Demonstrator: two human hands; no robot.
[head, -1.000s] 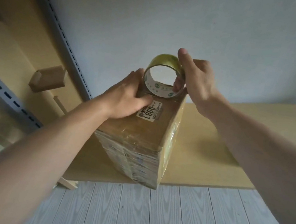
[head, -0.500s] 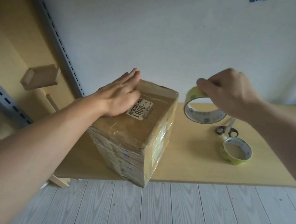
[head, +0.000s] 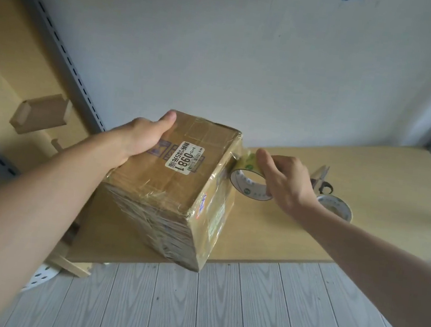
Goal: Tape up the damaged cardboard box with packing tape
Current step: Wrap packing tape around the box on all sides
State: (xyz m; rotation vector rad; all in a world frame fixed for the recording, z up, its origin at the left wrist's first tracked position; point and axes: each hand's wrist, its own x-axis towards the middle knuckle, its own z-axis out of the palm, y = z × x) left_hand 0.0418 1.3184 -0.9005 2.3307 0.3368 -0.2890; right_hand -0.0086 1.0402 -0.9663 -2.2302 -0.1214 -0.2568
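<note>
Right hand: the right hand (head: 285,183) is gripping the roll (head: 246,188), with its fingers curling over the rim from above and its thumb out of view.
Roll: it is standing on edge just beside the box (head: 173,185). Its open core is facing the viewer, and a short strip (head: 244,161) is bridging from it to the upper far part of the box's right side.
Box from the right hand: the box is lying directly to that hand's left. I cannot tell whether the roll itself is touching the cardboard.
Box axis: its long axis is running from the wall toward the viewer. It is resting on the table (head: 372,167), with its near lower corner hanging past the edge.
Left hand: the left hand (head: 141,137) is clasping the box's far left top edge. The thumb is lying flat on top and the fingers are dropping over the side, hidden.
Nearer hand: the right hand is working at the taping face, while the left is bracing the box from across its top.
Coming move, as I judge it: the strip is asking to be drawn along the right side, parallel to the long axis, so the left hand is bracing against that pull.
Risk: the overhanging corner is inviting a tip if the pull runs downward.
Beyond: a spare roll (head: 337,207) and scissors (head: 321,180) are lying on the table just behind the right wrist.
</note>
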